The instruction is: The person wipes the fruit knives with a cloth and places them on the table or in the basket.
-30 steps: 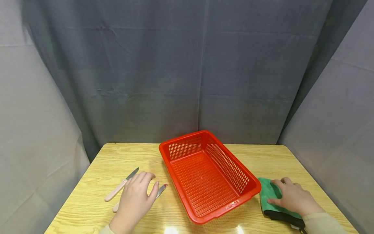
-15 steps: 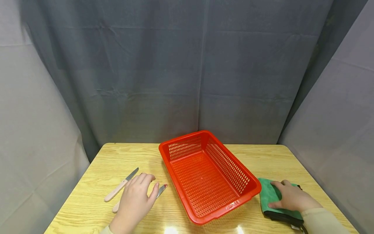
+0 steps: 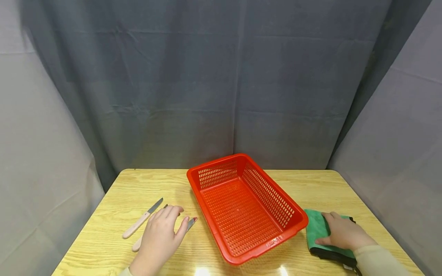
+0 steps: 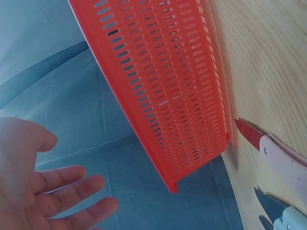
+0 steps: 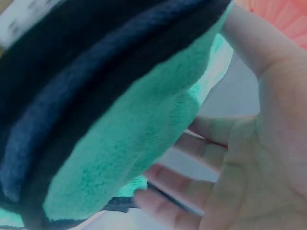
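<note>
My left hand (image 3: 160, 235) hovers palm down over knives on the table, fingers relaxed, holding nothing; in the left wrist view the left hand (image 4: 53, 187) shows spread fingers. Left of it lies a knife (image 3: 142, 219) with a pale handle. The hand partly hides a second pale handle (image 3: 137, 244) and a red-tipped blade (image 3: 192, 223). In the left wrist view that knife (image 4: 280, 160) has a pinkish handle. My right hand (image 3: 342, 231) rests on a folded green cloth (image 3: 315, 228) with black trim. The right wrist view shows its fingertips against the cloth (image 5: 139, 120), partly hidden, palm raised.
A red plastic basket (image 3: 238, 207) with slotted walls stands between the hands, angled on the wooden table (image 3: 165, 184). Its near right corner comes close to the cloth. A grey curtain (image 3: 179, 96) hangs behind the table, and pale cloth walls (image 3: 397, 145) flank both sides.
My right hand has settled lower on the cloth, its raised fingers coming down and uncovering the far black-trimmed corner. The left hand has barely moved, and the basket and knives stay put.
</note>
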`<state>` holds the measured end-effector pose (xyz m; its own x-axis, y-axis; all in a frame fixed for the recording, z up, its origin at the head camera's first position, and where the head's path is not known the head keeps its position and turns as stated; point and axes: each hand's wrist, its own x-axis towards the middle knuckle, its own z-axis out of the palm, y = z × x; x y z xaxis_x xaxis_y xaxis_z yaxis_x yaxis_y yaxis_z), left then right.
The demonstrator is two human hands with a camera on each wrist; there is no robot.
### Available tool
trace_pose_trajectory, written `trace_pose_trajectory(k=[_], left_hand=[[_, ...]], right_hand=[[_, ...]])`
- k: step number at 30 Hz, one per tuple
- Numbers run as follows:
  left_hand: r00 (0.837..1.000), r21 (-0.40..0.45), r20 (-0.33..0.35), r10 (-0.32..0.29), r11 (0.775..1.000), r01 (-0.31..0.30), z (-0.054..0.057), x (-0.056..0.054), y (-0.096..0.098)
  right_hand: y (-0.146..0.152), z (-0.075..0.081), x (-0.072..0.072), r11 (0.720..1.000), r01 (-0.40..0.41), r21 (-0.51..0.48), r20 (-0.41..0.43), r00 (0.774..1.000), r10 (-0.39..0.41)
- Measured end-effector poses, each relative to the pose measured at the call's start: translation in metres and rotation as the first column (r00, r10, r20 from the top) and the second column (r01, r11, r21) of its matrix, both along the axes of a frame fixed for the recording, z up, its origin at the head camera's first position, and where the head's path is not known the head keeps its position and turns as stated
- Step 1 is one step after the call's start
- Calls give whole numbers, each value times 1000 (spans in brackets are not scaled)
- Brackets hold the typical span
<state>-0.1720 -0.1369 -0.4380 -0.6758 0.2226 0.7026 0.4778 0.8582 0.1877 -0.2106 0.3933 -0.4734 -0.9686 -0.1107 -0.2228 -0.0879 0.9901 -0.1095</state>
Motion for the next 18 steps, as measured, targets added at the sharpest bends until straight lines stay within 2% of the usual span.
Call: trace_pose_trajectory(k=[10, 18], left_hand=[[999, -3, 47, 7, 1000, -7, -1, -1, 1], [999, -3, 36, 6, 1000, -6, 0, -1, 0]], right_hand=[[2, 1, 0, 999, -25, 26, -22, 999, 25], [4, 4, 0, 999, -29, -14, 28, 999, 29]])
